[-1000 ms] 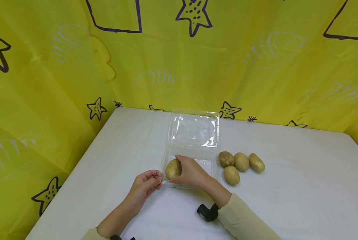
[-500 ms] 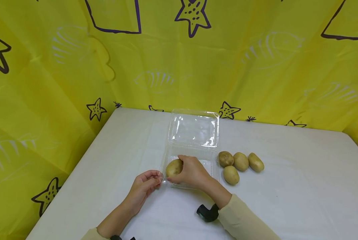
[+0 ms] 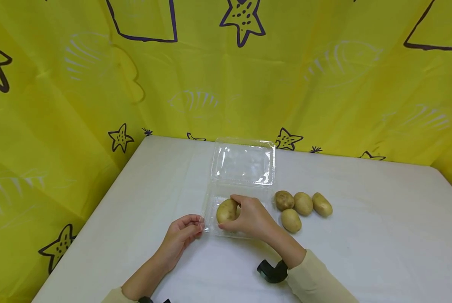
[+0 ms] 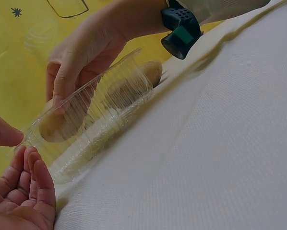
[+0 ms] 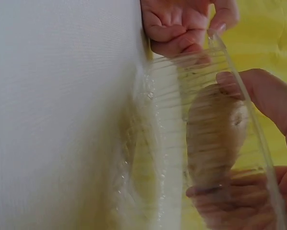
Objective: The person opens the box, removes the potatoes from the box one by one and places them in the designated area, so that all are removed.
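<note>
A clear plastic clamshell container lies with its lid folded back toward the yellow curtain. My left hand pinches the front left corner of its rim between thumb and fingertips, as the left wrist view also shows. Inside the base, my right hand grips a potato, thumb on the near side and fingers over the far side. Through the ribbed wall, the right wrist view shows this same potato upright between thumb and fingers.
Several loose potatoes sit in a cluster just right of the container. A white cloth covers the table. Yellow patterned curtain hangs behind and along the left side. Dark camera mounts are on the wrists.
My right hand and the potato have shifted a little to the right inside the container. The left hand stays at the corner, and the loose potatoes have not moved.
</note>
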`<state>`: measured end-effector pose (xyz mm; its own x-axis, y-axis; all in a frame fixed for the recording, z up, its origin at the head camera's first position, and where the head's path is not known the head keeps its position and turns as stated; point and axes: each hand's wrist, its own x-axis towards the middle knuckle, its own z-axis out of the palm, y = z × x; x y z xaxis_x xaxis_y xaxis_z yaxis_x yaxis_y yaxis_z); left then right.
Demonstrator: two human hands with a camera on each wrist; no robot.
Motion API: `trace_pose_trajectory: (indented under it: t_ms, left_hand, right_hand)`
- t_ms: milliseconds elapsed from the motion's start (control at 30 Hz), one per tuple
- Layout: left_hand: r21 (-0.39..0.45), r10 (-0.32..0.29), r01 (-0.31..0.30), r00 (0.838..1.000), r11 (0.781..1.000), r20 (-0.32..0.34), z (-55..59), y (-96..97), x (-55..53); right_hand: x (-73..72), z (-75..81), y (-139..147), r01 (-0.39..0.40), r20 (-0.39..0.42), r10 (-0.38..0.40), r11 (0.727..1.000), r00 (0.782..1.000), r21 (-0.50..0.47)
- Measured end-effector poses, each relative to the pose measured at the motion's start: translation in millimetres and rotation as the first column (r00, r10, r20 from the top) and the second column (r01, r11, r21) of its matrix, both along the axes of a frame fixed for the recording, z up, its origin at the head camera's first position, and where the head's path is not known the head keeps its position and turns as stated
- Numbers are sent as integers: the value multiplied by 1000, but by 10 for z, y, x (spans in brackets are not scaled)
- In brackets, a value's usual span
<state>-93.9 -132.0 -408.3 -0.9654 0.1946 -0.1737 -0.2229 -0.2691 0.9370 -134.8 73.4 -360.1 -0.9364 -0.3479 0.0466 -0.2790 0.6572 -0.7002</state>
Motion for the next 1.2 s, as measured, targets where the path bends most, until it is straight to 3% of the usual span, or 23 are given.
trace_pose_trajectory:
  t_ms: [600,1200]
  left_hand:
    - [-13,12,-11,1000,1000,12,11,3,-6]
    - [-17,8,-7,1000,1000,11,22,10,7]
  right_hand:
    - [78,98,202,53,-6,-53,999,999,13]
    - [256,174,383,139,-58,-137,990,989,18]
